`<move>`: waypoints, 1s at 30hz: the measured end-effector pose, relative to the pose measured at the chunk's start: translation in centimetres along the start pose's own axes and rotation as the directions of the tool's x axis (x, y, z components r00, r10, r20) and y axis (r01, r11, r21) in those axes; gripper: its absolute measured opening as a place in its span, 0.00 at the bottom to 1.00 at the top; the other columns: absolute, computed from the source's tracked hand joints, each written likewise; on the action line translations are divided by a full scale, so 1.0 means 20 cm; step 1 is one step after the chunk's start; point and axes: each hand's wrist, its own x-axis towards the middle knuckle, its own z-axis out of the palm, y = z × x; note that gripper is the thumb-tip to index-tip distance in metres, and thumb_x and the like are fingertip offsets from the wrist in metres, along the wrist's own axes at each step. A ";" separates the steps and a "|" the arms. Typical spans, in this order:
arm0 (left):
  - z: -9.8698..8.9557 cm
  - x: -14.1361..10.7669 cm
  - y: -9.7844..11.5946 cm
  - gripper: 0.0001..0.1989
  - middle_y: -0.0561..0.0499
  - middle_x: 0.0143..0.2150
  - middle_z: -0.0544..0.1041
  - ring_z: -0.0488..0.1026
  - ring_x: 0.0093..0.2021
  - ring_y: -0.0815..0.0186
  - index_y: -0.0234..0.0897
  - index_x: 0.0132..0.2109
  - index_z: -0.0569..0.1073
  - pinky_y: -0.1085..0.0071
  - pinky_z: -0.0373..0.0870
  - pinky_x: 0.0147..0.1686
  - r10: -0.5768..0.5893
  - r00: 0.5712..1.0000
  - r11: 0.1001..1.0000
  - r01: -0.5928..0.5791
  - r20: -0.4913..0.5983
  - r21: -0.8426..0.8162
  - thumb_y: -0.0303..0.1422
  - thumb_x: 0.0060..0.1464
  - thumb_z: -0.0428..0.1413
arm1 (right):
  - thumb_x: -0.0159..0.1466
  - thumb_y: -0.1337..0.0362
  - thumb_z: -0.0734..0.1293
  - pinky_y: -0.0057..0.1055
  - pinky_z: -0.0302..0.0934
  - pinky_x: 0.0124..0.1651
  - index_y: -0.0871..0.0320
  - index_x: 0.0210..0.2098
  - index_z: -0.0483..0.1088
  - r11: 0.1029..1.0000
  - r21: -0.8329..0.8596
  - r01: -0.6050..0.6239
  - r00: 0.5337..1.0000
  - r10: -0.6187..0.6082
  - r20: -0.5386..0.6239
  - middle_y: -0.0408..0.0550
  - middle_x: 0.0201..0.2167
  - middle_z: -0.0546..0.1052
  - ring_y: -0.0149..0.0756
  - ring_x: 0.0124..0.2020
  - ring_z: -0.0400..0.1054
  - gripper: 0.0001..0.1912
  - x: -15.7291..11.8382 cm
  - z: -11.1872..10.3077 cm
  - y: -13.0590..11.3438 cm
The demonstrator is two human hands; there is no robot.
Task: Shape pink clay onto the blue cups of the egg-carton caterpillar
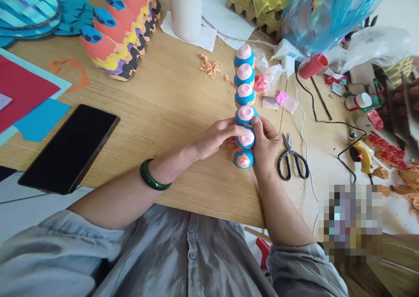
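Observation:
A strip of several joined bumps (244, 94), blue with pink clay tops and orange edges, runs away from me over the wooden table. My left hand (218, 137) holds its near part from the left, with a finger pressed on the pink top of the second-nearest bump. My right hand (264, 144) grips the strip from the right, its thumb against the blue side. The nearest bump (243, 158) shows more orange and only a small pink patch. Black-handled scissors (292, 158) lie just right of my right hand.
A black phone (70, 148) lies left, near coloured sheets (29, 89). A painted egg-carton piece (119, 30) and a white cylinder (185, 11) stand farther back. Orange crumbs (209, 66) lie mid-table. Cables, a red cap (313, 66) and craft scraps crowd the right.

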 end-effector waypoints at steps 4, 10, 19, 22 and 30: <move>0.00 0.01 0.00 0.25 0.52 0.39 0.78 0.76 0.38 0.69 0.34 0.49 0.76 0.73 0.77 0.37 0.038 0.999 0.998 -0.037 -0.012 0.048 0.41 0.48 0.72 | 0.65 0.47 0.76 0.34 0.72 0.40 0.50 0.37 0.84 1.000 -0.011 -0.012 1.000 0.012 -0.003 0.43 0.35 0.84 0.37 0.37 0.76 0.14 0.00 0.00 -0.01; 0.00 0.01 -0.01 0.23 0.53 0.37 0.79 0.76 0.36 0.70 0.34 0.44 0.75 0.74 0.76 0.36 0.025 0.998 0.996 -0.020 -0.056 0.084 0.42 0.47 0.73 | 0.64 0.46 0.76 0.32 0.69 0.37 0.53 0.35 0.83 0.999 -0.007 -0.047 0.999 0.047 0.011 0.41 0.31 0.81 0.33 0.33 0.73 0.17 -0.01 0.01 -0.04; 0.01 0.00 0.00 0.29 0.51 0.37 0.80 0.78 0.35 0.68 0.34 0.45 0.76 0.72 0.76 0.34 0.013 0.998 1.000 -0.011 -0.058 0.024 0.51 0.47 0.74 | 0.63 0.46 0.76 0.33 0.71 0.40 0.53 0.34 0.82 0.990 0.054 -0.130 0.991 0.128 0.044 0.41 0.31 0.82 0.33 0.35 0.74 0.17 0.00 0.01 -0.03; 0.01 0.00 0.00 0.32 0.50 0.39 0.81 0.80 0.37 0.67 0.34 0.46 0.76 0.71 0.78 0.38 -0.011 1.000 0.999 0.010 -0.008 -0.032 0.52 0.45 0.76 | 0.64 0.42 0.75 0.32 0.69 0.38 0.53 0.31 0.80 0.974 0.080 -0.213 0.976 0.209 0.057 0.40 0.28 0.79 0.33 0.33 0.73 0.21 0.00 0.01 -0.03; -0.01 0.02 -0.04 0.35 0.50 0.41 0.85 0.82 0.41 0.66 0.33 0.48 0.78 0.70 0.79 0.44 0.083 0.996 0.996 -0.081 -0.040 0.048 0.42 0.35 0.81 | 0.63 0.39 0.74 0.30 0.65 0.33 0.53 0.27 0.76 0.953 0.088 -0.289 0.957 0.287 0.033 0.39 0.25 0.76 0.32 0.30 0.71 0.24 0.00 0.02 -0.07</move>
